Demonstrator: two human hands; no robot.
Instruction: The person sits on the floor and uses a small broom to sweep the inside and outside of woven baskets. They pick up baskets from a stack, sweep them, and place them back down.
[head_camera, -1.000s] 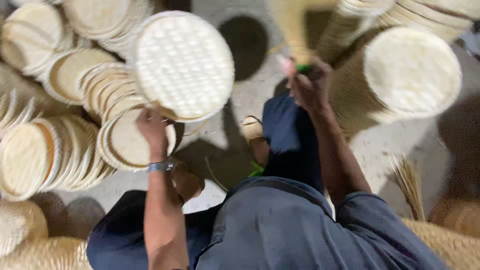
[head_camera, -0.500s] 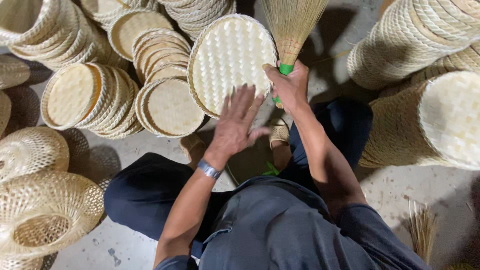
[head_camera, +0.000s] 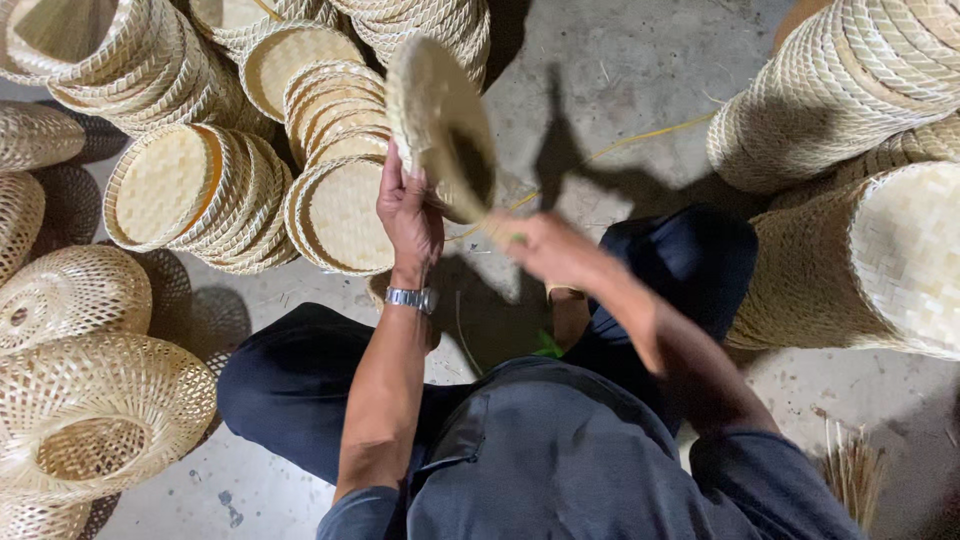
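Holding the tray (head_camera: 440, 125) edge-on, your left hand (head_camera: 410, 215) has a closed grip; right hand (head_camera: 545, 250) blurred, grip unclear.

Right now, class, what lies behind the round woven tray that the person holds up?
Behind the round woven tray, stacks of similar woven trays lie on the concrete floor. The left hand grips its edge. Parts of the stacks directly behind are covered.
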